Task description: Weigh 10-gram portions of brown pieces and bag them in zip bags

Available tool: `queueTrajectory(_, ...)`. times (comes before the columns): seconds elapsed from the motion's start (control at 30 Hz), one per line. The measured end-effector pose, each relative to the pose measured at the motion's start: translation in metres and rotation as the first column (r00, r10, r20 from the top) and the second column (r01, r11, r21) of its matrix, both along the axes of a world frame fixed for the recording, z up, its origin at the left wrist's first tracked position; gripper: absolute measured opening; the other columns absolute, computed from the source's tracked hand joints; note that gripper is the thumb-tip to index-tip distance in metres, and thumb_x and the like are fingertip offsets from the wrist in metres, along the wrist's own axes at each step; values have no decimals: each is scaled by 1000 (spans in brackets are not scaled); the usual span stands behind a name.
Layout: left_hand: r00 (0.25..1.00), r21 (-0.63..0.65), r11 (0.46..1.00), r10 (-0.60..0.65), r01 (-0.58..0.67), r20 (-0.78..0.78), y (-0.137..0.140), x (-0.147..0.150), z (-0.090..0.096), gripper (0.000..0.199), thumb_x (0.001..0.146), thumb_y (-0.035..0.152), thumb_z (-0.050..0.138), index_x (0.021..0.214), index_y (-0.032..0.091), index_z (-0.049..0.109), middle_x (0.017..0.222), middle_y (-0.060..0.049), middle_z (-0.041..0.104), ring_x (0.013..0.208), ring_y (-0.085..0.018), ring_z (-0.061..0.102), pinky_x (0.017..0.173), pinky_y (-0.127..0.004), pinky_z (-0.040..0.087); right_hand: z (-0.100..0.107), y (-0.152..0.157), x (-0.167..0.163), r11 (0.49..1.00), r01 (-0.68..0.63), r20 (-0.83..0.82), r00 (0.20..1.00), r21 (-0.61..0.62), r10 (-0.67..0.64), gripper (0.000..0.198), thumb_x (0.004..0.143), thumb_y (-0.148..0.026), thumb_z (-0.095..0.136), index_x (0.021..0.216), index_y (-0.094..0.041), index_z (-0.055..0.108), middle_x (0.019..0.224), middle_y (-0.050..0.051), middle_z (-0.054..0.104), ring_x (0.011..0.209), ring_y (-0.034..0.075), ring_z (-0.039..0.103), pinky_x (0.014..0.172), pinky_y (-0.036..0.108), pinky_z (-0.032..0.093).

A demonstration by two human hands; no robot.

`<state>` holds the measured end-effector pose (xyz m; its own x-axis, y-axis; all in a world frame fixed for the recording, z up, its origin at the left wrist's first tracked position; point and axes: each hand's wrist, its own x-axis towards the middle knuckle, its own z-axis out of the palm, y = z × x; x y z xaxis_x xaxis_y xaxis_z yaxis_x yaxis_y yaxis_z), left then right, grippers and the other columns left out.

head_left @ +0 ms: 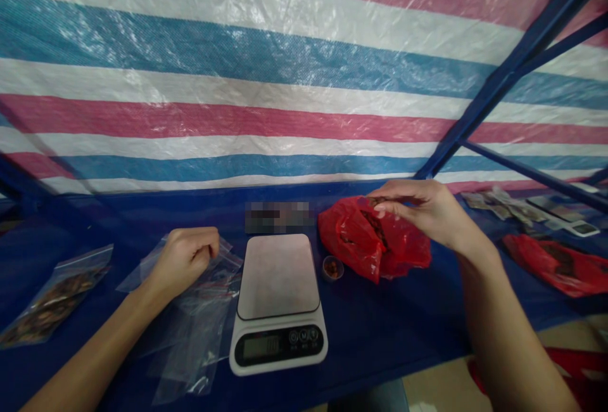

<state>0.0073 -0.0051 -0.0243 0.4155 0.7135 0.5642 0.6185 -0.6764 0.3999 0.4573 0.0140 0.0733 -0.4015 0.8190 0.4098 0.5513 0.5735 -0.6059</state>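
Note:
My left hand (187,253) is closed in a fist and rests over a pile of clear zip bags (194,336). Nothing shows between its fingers. My right hand (413,206) pinches at the mouth of a red plastic bag (351,241), with a bit of brown dried material at its fingertips. More brown dried pieces (377,231) show inside that bag. Between my hands stands a white kitchen scale (278,285) with a bare weighing plate; its display appears to read zero. A small clear cup (332,269) of brown-orange bits sits between scale and red bag.
A filled zip bag of brown dried slices (57,298) lies at far left. Behind the scale is a blurred-out patch (280,217). Another red bag (563,266), a second scale (582,228) and small packets (503,206) lie to the right. A blue slanted post (475,108) rises before striped sheeting.

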Motion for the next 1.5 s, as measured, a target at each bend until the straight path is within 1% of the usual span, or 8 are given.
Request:
queueTrajectory(0.17,1000,-12,1000,9,-9,0,0,-1,-3,26,67,1,41,57,19,57,53,4,57,49,-10,55,55,-22,37,14,-14,-48,956,-254,-17,967,-145,255,26,96,-42,75,103,-19,83,91,6,81,78,17,75,74,27,60)
queueTrajectory(0.3,1000,-3,1000,8,-8,3,-1,-1,-2,25,67,2,41,56,19,55,52,4,55,47,-10,53,53,-23,35,4,-13,-76,845,-458,13,877,-277,480,19,100,-32,71,106,-17,81,94,7,81,81,16,75,74,26,58)
queueTrajectory(0.4,1000,3,1000,1,-1,4,-1,0,-1,24,67,2,40,56,19,55,52,4,55,47,-10,53,53,-23,36,-8,-8,-79,815,-487,119,832,-313,542,13,101,-23,69,104,-18,81,95,6,81,84,16,76,77,25,56)
queueTrajectory(0.6,1000,0,1000,1,-1,-4,-2,0,1,25,69,3,41,56,19,56,53,4,56,48,-10,53,54,-23,36,-21,-6,-68,878,-369,464,748,-305,476,17,100,-11,64,91,-17,78,90,5,79,85,18,74,80,28,52)
queueTrajectory(0.77,1000,23,1000,-2,2,-10,-3,0,2,25,69,2,41,57,18,55,53,5,55,48,-9,53,53,-21,35,-18,-20,-74,926,-302,610,697,-229,378,23,102,-9,57,91,-17,76,93,7,77,88,21,72,79,31,49)
queueTrajectory(1.1,1000,57,998,-11,12,-9,-2,-1,-1,24,69,1,41,58,18,54,54,5,53,48,-8,52,55,-21,35,-4,-41,-86,936,-287,657,668,-204,349,29,98,0,50,91,-17,73,94,5,74,82,18,68,66,31,40)
queueTrajectory(1.27,1000,52,998,-18,19,-15,-2,-1,1,25,69,1,40,58,18,55,54,4,54,49,-9,53,54,-21,35,-1,-46,-87,933,-264,680,639,-244,359,27,100,-2,50,98,-16,74,99,7,75,88,20,69,69,32,39)
queueTrajectory(1.5,1000,66,998,-22,23,-13,-2,0,2,24,69,1,41,58,18,55,54,4,55,48,-8,53,54,-20,36,-1,-42,-88,911,-322,623,666,-257,411,25,104,-8,49,98,-18,72,100,5,73,87,19,69,70,30,42)
